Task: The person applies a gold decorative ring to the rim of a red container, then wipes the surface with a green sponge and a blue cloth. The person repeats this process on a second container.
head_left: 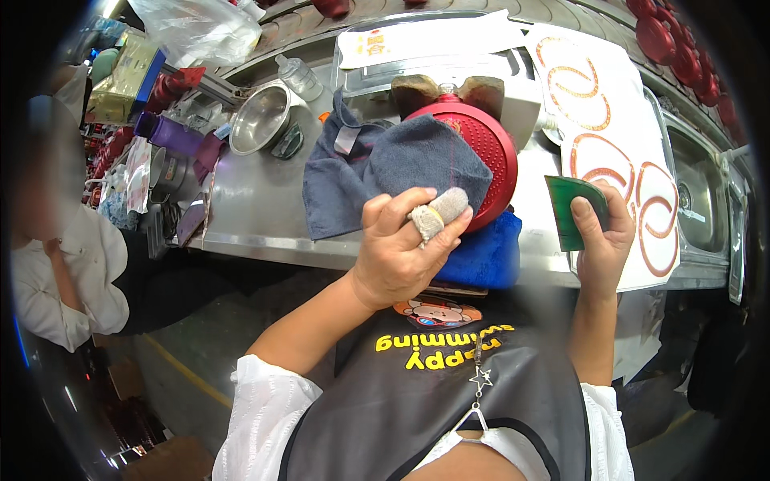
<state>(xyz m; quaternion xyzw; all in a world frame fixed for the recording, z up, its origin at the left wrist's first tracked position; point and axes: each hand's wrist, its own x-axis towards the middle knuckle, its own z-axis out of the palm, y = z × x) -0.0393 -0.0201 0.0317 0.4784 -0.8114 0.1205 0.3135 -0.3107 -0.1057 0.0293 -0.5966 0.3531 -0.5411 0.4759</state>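
My left hand [405, 244] is closed, its fingers curled at the near edge of a grey-blue cloth [401, 156], which it seems to pinch. One of its fingers wears a pale fabric cover [439, 215]. The cloth drapes over the left part of a round red pan [499, 164] with a dotted surface. To the right of the pan, my right hand [605, 240] grips a flat green scraper [573, 212] between thumb and fingers, held up and apart from the pan. What lies under the cloth is hidden.
Behind the pan stand two dark brown pads [481, 98]. A blue cloth [485, 255] lies below it. White sheets with red-orange ring decals [658, 220] cover the right side. A steel bowl [261, 119] and clear bottle [298, 78] stand left. Another person [72, 276] is at far left.
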